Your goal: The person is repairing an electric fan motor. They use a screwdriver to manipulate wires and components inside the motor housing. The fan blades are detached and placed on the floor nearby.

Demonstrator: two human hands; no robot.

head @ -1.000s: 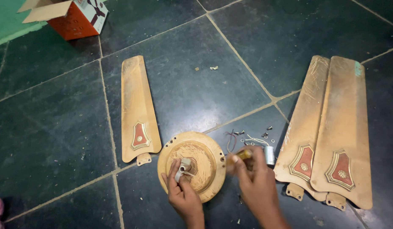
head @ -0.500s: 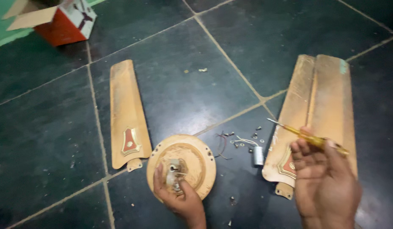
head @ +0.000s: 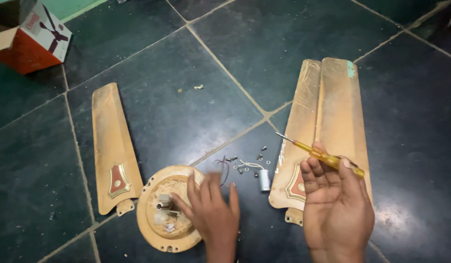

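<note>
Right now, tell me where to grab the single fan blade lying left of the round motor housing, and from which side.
Take the single fan blade at its narrow end with the red emblem and small mounting tab, beside the motor housing. It lies flat on the floor, so probably pinch its long edges from above. Its left edge has open floor beside it; the left hand rests on the housing, and the right hand holds the yellow screwdriver.

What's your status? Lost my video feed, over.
Left hand open, resting on round fan motor housing. Right hand holds yellow screwdriver. Loose screws lie beside the housing.
</note>
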